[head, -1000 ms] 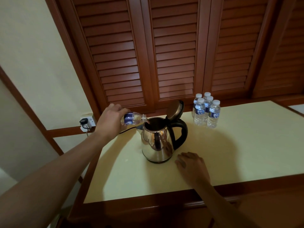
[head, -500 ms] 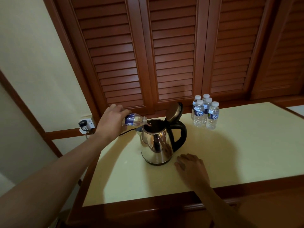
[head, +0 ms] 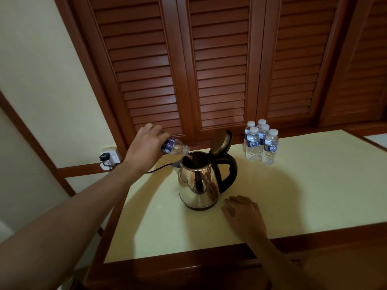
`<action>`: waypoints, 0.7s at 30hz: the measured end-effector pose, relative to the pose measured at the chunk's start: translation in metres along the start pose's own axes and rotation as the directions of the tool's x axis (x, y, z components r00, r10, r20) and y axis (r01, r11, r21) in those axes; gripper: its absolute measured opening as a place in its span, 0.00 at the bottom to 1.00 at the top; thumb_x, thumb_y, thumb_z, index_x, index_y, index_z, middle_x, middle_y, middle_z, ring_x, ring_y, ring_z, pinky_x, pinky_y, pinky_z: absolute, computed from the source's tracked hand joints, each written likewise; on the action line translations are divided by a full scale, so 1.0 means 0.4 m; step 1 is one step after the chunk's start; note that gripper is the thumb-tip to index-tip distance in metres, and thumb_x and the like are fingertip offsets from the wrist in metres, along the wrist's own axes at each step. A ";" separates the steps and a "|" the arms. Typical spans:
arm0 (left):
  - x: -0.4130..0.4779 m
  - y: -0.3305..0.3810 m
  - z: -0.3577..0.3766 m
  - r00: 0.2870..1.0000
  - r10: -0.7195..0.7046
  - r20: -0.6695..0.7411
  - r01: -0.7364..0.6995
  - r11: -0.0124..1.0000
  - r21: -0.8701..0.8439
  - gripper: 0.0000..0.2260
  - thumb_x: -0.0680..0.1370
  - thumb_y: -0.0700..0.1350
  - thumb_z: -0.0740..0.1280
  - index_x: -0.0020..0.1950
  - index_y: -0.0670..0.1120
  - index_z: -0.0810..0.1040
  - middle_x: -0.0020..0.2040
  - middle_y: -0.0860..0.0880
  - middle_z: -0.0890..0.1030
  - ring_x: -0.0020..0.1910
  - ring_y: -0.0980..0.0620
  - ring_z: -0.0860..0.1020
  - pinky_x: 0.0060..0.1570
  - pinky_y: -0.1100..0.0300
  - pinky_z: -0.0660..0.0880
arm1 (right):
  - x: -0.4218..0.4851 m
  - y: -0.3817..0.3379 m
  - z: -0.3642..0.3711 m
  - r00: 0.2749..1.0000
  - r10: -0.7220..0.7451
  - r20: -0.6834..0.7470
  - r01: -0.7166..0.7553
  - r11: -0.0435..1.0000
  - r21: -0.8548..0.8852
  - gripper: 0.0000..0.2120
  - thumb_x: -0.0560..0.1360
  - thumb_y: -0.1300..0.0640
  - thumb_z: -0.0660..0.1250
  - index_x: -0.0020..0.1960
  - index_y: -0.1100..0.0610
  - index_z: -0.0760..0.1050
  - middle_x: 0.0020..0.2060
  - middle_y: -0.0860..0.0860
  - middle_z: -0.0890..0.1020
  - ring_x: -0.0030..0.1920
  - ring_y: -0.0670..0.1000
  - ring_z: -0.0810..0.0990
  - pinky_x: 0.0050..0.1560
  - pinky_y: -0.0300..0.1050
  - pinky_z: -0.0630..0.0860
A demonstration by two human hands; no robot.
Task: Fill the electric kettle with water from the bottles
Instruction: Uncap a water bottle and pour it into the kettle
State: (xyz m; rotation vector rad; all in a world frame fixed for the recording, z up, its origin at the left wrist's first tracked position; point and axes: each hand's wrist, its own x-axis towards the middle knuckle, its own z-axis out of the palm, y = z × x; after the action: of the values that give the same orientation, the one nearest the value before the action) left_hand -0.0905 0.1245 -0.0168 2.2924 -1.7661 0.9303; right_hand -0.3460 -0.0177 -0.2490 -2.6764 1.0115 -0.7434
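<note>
Head view: pour in progress. The left hand [head: 146, 146] has its fingers wrapped round a small water bottle [head: 174, 147], tipped almost flat, neck at the far-left rim of the steel electric kettle [head: 199, 183]. The kettle stands upright near the middle-left of the cream table [head: 314, 185], its lid [head: 221, 142] flipped up, black handle to the right. The right hand [head: 244, 213] lies flat on the table just near-right of the kettle base, fingers relaxed, holding nothing, not touching the kettle. Five capped bottles [head: 260, 143] stand in a tight group far-right of the kettle, all looking full and sealed. A cord [head: 159, 169] runs left from the kettle to a wall plug [head: 109, 159]. Progress, judged: first bottle being emptied, so early in the task. The water level inside the kettle is not visible, and how much is left in the tipped bottle is hard to tell. Left: finish this pour, likely open and pour more bottles, close the lid.
</note>
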 end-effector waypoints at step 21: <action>0.040 0.047 0.001 0.944 0.321 -0.072 -0.300 0.931 0.209 0.16 0.76 0.36 0.68 0.64 0.43 0.77 0.59 0.43 0.77 0.64 0.41 0.72 0.65 0.48 0.69 | -0.002 -0.012 -0.014 1.000 -0.011 -0.006 0.011 1.000 0.010 0.20 0.76 0.42 0.55 0.56 0.48 0.82 0.55 0.45 0.83 0.59 0.52 0.78 0.55 0.50 0.74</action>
State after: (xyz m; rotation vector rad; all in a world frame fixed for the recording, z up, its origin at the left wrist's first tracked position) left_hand -0.1051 0.1047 -0.0140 2.0532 -2.1173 1.3054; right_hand -0.3468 -0.0136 -0.2431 -2.6748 0.9932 -0.7567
